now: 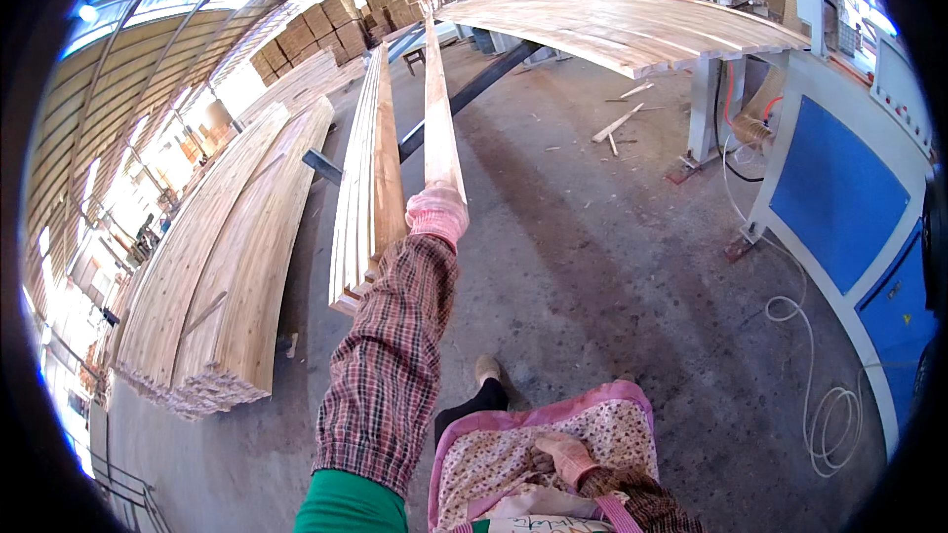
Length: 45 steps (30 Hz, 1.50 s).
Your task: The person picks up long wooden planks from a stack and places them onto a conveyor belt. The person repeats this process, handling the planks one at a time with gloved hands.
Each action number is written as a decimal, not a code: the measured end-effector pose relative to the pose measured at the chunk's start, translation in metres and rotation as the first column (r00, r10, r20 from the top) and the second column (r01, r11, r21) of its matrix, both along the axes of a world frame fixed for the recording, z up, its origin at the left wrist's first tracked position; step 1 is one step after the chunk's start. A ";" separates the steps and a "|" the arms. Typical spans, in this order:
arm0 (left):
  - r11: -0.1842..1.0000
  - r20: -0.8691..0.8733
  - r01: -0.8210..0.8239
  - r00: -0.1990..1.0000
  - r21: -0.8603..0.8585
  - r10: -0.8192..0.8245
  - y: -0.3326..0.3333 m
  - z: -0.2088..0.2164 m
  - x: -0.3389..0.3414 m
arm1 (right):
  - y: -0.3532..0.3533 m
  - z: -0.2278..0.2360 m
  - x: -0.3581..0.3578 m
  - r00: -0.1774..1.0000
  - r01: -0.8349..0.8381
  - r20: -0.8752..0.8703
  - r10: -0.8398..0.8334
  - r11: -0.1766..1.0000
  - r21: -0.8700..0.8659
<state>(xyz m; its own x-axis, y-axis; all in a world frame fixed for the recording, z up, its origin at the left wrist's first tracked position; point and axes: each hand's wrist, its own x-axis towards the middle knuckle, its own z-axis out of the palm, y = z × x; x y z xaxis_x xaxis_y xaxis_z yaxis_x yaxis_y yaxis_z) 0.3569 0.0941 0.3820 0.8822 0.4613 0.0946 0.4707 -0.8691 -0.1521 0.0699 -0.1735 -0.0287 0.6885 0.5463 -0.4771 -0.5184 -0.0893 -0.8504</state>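
Note:
My left hand (pixel 437 215), in a pink knit glove, reaches forward with its fingers closed round the near end of a long narrow wooden board (pixel 438 128). This board stands on edge and runs away from me, its far part over a dark metal beam (pixel 484 84). Just left of it, several boards (pixel 370 178) lie side by side on the same beam, close to my checked sleeve. My right hand (pixel 566 457), in a pale pinkish glove, hangs low before my flowered apron (pixel 484 454). Its fingers are loosely bent, with nothing visible in them.
A large stack of planks (pixel 222 276) lies on the left. Ahead to the right, joined boards (pixel 632 25) rest on a raised table. At the right stands a blue and white machine cabinet (pixel 834 188), a coiled pale hose (pixel 834 424) beside it. Wood scraps (pixel 619 124) litter the floor.

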 end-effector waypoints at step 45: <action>-0.143 0.171 0.697 0.361 -0.703 0.917 0.065 -0.089 -0.036 | 0.007 0.004 0.004 0.999 -0.038 -0.011 0.038 0.999 -0.036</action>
